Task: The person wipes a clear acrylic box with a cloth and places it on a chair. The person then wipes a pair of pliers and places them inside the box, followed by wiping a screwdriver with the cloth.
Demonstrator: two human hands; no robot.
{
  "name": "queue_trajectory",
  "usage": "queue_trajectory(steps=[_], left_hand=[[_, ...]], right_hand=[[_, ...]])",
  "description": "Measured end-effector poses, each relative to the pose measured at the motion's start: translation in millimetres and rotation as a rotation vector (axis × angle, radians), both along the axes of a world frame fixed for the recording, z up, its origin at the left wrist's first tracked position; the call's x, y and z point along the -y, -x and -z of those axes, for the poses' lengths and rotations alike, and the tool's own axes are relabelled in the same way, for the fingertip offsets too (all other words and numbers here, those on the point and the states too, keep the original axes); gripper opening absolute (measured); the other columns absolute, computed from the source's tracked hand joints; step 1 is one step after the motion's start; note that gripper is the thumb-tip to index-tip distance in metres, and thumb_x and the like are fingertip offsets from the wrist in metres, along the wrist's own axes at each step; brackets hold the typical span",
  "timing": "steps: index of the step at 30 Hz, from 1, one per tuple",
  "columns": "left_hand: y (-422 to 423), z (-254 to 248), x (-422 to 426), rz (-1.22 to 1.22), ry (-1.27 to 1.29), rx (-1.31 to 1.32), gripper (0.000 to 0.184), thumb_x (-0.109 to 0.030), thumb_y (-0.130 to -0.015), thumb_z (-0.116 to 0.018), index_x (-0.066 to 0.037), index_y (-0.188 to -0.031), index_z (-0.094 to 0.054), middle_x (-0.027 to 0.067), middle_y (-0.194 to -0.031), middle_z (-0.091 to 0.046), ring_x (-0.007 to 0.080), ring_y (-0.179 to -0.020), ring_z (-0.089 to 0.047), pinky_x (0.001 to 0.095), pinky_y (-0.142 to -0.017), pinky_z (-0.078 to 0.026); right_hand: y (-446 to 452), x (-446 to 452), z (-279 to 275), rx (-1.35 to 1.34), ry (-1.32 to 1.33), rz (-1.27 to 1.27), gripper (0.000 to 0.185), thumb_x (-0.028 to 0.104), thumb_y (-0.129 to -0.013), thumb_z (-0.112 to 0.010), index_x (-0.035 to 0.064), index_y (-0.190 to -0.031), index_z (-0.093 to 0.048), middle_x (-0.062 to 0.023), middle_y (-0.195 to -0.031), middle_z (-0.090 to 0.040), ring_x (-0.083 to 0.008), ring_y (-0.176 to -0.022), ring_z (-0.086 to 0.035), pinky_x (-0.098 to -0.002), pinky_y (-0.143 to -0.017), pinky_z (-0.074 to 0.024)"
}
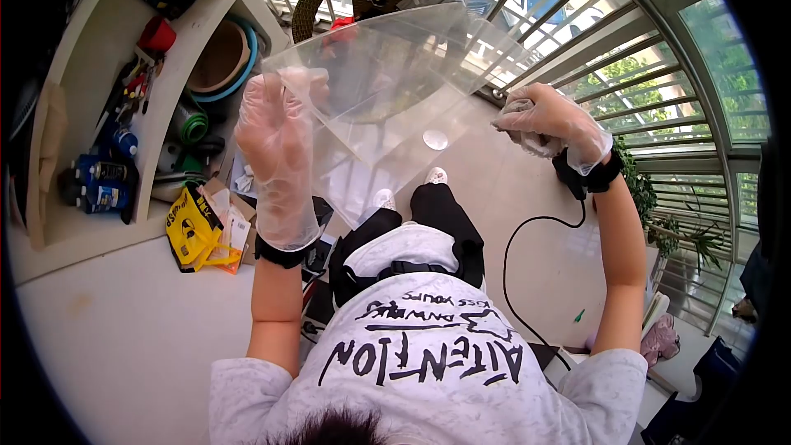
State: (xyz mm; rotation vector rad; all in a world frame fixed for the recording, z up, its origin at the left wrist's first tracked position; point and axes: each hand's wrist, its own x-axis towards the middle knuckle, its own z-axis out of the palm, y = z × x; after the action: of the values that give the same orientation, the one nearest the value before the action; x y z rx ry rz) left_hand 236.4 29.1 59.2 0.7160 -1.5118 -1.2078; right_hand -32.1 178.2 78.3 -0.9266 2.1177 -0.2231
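Observation:
A clear, see-through plastic box (387, 74) with straight edges is held up tilted in front of me. My left hand (278, 136), in a thin transparent glove, grips it by its left side, fingers closed around the edge. Off to the right of the box, apart from it, my right hand (544, 124) wears the same kind of glove. Its fingers are curled closed around something small and crumpled that I cannot make out. Both wrists carry black bands.
White shelves (185, 58) with tools, bottles and pots stand at the left. A yellow bag (196, 231) leans below them. Behind the box is a round wicker piece (317, 0). Barred windows (643, 99) curve along the right, above plants (634, 177). A black cable (508, 255) hangs near my right arm.

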Motion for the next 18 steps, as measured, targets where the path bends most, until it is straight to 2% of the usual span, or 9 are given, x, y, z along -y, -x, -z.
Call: queue_trajectory(steps=[3, 5, 9, 11, 16, 18], left_hand=[[-0.9, 6.8, 4.7, 0.051, 0.030, -0.082, 0.013, -0.001, -0.088, -0.045, 0.001, -0.095, -0.056, 0.0092, -0.089, -0.063, 0.0130, -0.079, -0.061, 0.0248, -0.073, -0.049], [-0.3, 6.3, 2.5, 0.070, 0.000, -0.148, 0.013, 0.000, -0.087, -0.046, 0.001, -0.096, -0.056, 0.0083, -0.090, -0.063, 0.0130, -0.080, -0.061, 0.0247, -0.073, -0.049], [1.8, 5.7, -0.3, 0.062, -0.055, -0.172, 0.012, -0.001, -0.086, -0.049, 0.001, -0.096, -0.055, 0.0077, -0.089, -0.063, 0.0127, -0.079, -0.061, 0.0243, -0.072, -0.050], [0.2, 7.6, 0.1, 0.081, -0.058, -0.129, 0.012, -0.002, -0.086, -0.049, 0.002, -0.097, -0.055, 0.0074, -0.089, -0.063, 0.0124, -0.080, -0.061, 0.0244, -0.073, -0.050], [-2.1, 5.6, -0.7, 0.091, -0.052, -0.095, 0.012, -0.004, -0.087, -0.049, 0.001, -0.096, -0.055, 0.0070, -0.088, -0.063, 0.0115, -0.078, -0.061, 0.0234, -0.071, -0.049], [-1.4, 3.2, -1.6, 0.072, -0.045, -0.062, 0.012, -0.004, -0.087, -0.049, 0.000, -0.096, -0.055, 0.0068, -0.087, -0.063, 0.0112, -0.077, -0.061, 0.0229, -0.069, -0.049]], right_hand=[[11.4, -5.5, 15.0, 0.108, 0.051, 0.125, 0.022, 0.024, -0.076, -0.066, 0.0040, -0.084, -0.062, -0.0019, -0.068, -0.060, -0.0067, -0.052, -0.052, -0.0214, -0.040, -0.0364], [12.5, -6.6, 23.7, 0.240, 0.201, 0.232, 0.025, 0.023, -0.076, -0.066, 0.0034, -0.091, -0.061, -0.0013, -0.067, -0.059, -0.0046, -0.050, -0.049, -0.0189, -0.038, -0.0337], [12.5, -6.8, 28.0, 0.358, 0.284, 0.260, 0.030, 0.019, -0.077, -0.067, 0.0002, -0.098, -0.059, -0.0037, -0.070, -0.058, -0.0073, -0.055, -0.052, -0.0206, -0.041, -0.0379], [9.3, -6.9, 22.0, 0.558, 0.327, 0.226, 0.037, 0.018, -0.079, -0.062, 0.0010, -0.110, -0.055, -0.0027, -0.073, -0.058, -0.0065, -0.052, -0.051, -0.0204, -0.041, -0.0386], [-3.2, 0.7, 19.1, 0.661, 0.407, 0.212, 0.042, 0.018, -0.081, -0.053, 0.0024, -0.120, -0.050, -0.0009, -0.072, -0.057, -0.0065, -0.050, -0.050, -0.0201, -0.039, -0.0387], [-1.9, 3.8, 24.4, 0.682, 0.439, 0.176, 0.043, 0.017, -0.080, -0.052, 0.0032, -0.121, -0.050, -0.0014, -0.076, -0.058, -0.0057, -0.054, -0.051, -0.0194, -0.045, -0.0412]])
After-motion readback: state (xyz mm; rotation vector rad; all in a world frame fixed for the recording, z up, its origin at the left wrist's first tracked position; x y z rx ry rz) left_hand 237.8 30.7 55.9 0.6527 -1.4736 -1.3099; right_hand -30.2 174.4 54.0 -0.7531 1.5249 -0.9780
